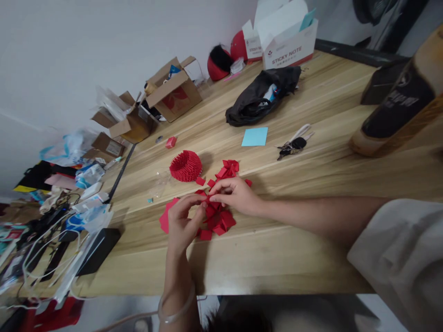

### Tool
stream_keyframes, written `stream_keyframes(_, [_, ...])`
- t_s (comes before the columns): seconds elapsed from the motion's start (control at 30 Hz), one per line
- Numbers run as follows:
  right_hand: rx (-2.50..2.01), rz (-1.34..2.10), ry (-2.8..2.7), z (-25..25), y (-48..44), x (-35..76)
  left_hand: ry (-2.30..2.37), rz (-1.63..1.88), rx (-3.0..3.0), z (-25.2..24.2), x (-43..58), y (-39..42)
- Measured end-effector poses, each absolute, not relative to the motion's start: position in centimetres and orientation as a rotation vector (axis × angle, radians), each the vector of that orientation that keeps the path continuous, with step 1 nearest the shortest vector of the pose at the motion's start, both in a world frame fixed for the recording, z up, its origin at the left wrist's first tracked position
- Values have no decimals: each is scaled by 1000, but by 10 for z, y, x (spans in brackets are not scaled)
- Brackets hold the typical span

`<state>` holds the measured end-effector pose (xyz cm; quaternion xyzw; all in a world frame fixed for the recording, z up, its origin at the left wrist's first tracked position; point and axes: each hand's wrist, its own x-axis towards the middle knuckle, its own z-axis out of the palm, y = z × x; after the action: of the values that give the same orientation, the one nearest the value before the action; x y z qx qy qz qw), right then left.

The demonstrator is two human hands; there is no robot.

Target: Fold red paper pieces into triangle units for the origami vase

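Head view: both hands meet over the desk point(277, 263), each grip nearly closed, thumb and fingertips pinching one small red paper piece point(207, 199) between them. Left hand point(186, 216) and right hand point(235, 196) take it from opposite sides, probably because something so slight needs steadying at both edges; its exact shape is too blurred to tell. Beneath and around the fingers lie folded red pieces point(224, 223), loosely heaped (handy for picking up, I would judge). Red sheets point(165, 216) lie just beside the left hand, similarly within reach. Beyond the heap, a spiky red bowl point(187, 167) stands upright, perhaps set there to be clear of the forearms. Farther out are a blue note point(254, 137), keys point(293, 145) and a black bag point(254, 103), with a large bottle point(391, 110) well to the right.
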<state>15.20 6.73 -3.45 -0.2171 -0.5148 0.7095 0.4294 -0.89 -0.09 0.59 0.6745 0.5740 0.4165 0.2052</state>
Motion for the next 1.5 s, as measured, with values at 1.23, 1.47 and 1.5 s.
stream_keyframes(1.23, [-502, 1767, -1343, -37, 66, 153, 1675, 1116, 1878, 3, -11, -3])
stream_keyframes(1.47, [-509, 1671, -1379, -37, 64, 153, 1735, 1354, 1665, 1, -11, -1])
stream_keyframes(1.5, [-503, 1662, -1379, -38, 64, 153, 1737, 1374, 1647, 1, -10, -1])
